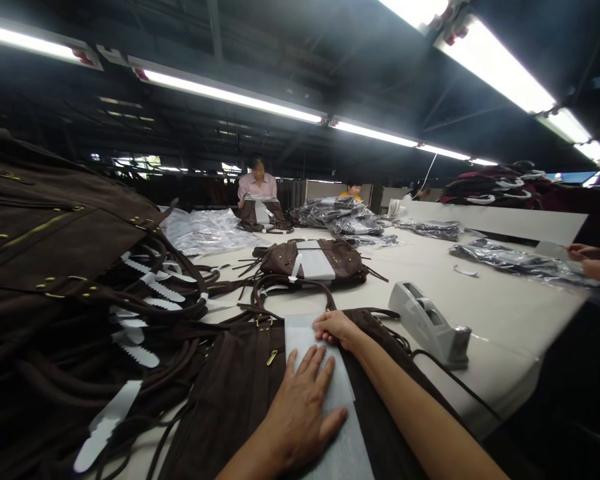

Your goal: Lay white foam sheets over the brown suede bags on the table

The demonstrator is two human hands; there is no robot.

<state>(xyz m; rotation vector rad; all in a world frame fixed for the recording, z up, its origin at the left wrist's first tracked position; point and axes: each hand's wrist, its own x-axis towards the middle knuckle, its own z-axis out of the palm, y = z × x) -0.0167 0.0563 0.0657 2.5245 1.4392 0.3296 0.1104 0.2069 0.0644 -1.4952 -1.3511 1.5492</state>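
Observation:
A dark brown handbag [235, 387] lies flat right in front of me, with a white paper strip [340, 427] running down over it. My left hand [307, 400] rests palm down on the strip, its fingers spread. At the strip's top edge my right hand [336, 329] has its fingers pinched together on the paper, close to the bag's handle [325, 288]. Beyond it on the table sits another brown handbag [275, 260] wrapped with a white band [315, 259]. A grey tape dispenser [430, 327] stands to the right of my right hand.
Brown bags [55, 247] with white tags are piled high on the left. Plastic-wrapped bags [340, 213] lie farther back on the pale table [500, 313]. A person in a pink shirt [257, 185] works across it. Another person's hands [597, 260] reach in at right.

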